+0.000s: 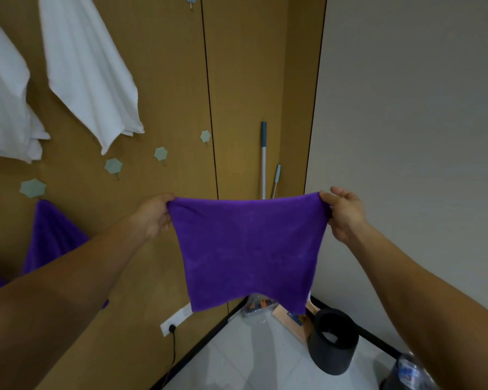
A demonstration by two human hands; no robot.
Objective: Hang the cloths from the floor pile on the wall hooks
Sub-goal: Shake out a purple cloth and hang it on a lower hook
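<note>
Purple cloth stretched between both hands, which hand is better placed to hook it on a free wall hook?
Probably the left hand: it pinches the purple cloth's corner nearest the free hooks; the right hand is by the corner.

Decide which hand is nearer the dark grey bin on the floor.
Right. The right hand holds the purple cloth almost directly above the dark grey bin; the left hand is farther away, across the cloth.

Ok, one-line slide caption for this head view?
Both hands, left hand and right hand, stretch a purple cloth before free wall hooks.
</note>
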